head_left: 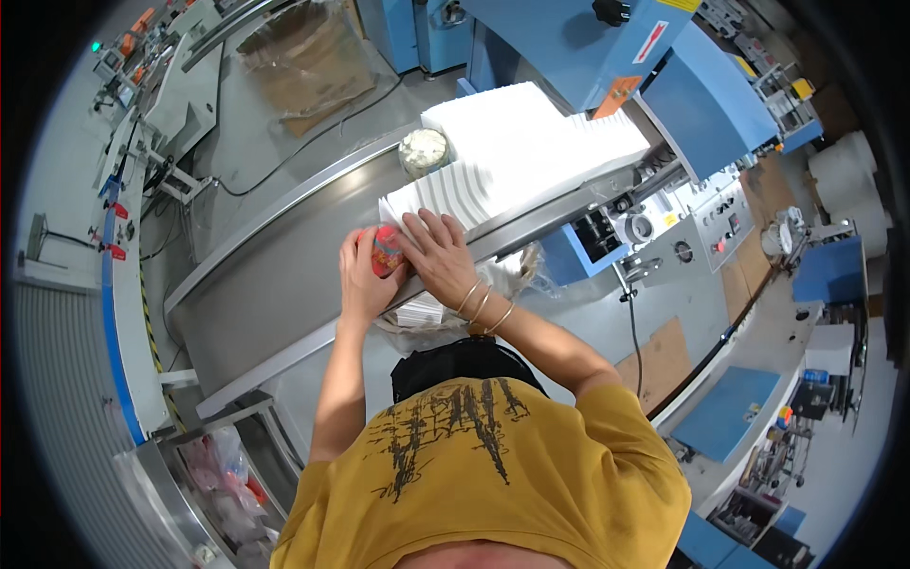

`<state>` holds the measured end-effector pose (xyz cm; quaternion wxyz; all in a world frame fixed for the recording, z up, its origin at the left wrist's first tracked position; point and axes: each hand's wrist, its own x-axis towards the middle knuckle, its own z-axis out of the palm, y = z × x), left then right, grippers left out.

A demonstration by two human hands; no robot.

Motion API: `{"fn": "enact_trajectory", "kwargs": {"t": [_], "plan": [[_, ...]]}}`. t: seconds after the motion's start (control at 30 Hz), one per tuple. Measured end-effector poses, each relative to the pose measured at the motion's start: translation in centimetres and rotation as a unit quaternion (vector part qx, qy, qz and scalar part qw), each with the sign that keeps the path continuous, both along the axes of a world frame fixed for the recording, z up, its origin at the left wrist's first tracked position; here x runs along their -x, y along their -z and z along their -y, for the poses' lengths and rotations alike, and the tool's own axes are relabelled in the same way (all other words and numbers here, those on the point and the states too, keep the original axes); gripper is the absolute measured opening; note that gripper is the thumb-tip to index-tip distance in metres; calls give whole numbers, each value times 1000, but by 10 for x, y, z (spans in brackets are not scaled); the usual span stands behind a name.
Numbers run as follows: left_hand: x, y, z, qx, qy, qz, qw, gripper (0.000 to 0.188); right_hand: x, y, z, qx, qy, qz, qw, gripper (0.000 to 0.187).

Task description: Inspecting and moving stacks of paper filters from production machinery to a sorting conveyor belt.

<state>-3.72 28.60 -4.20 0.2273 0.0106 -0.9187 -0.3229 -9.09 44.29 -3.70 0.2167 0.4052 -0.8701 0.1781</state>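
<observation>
At the near edge of a metal trough my left hand (362,280) is closed round a small red piece with a yellow and green pattern (386,252); its exact kind is not clear. My right hand (442,258) lies close beside it, fingers stretched out over the near end of a long row of white sheets or folded pieces (455,194). Its thumb side is by the red piece, and whether it touches it is hard to tell. Behind the row's near end stands a clear round container with white contents (424,153).
The metal trough (284,232) runs from lower left to the blue machine (559,47) at upper right. Below my hands is an open bag with white stacked pieces (419,311). A control panel (718,213) sits right; a bin with plastic bags (223,465) lower left.
</observation>
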Motion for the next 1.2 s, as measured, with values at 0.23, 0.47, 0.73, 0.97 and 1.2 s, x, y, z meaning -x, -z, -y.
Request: {"fn": "enact_trajectory", "kwargs": {"t": [0.23, 0.47, 0.73, 0.97, 1.2], "plan": [[-8, -3, -4, 22, -33, 21, 999, 74, 3, 3, -2, 6, -23, 4, 1000, 41], [-3, -3, -1, 168, -160, 39, 972, 64, 4, 8, -1, 3, -22, -8, 1000, 41], [4, -25, -54, -166, -13, 245, 955, 71, 14, -20, -82, 173, -119, 73, 975, 41], [16, -7, -63, -156, -91, 146, 973, 79, 86, 15, -195, 351, 225, 190, 889, 31], [17, 3, -72, -172, -116, 93, 974, 85, 128, 11, -233, 309, 239, 158, 907, 49]]}}
